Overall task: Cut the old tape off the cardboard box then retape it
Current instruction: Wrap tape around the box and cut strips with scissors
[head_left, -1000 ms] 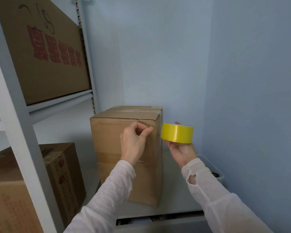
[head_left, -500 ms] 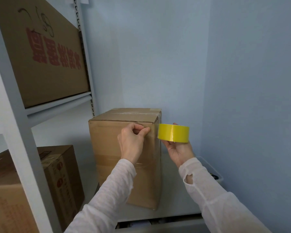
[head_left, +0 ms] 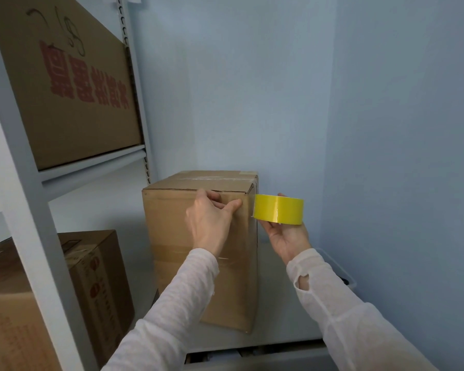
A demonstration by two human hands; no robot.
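The cardboard box (head_left: 169, 236) is stood upright on the counter (head_left: 284, 303), long axis vertical, with old tape left along its top seam. The yellow tape roll (head_left: 279, 210) is gripped from below by the right hand (head_left: 287, 238), just right of the box's front corner. The left hand (head_left: 209, 220) is set against the front face, fingers (head_left: 233, 203) curled; whether a tape end is pinched cannot be told. The roll lies rightward of them, so the strip is judged to run round that corner.

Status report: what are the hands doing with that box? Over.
Left hand fingers curled against cardboard box upper front. Right hand holds yellow tape roll beside box corner. Nothing blocking.
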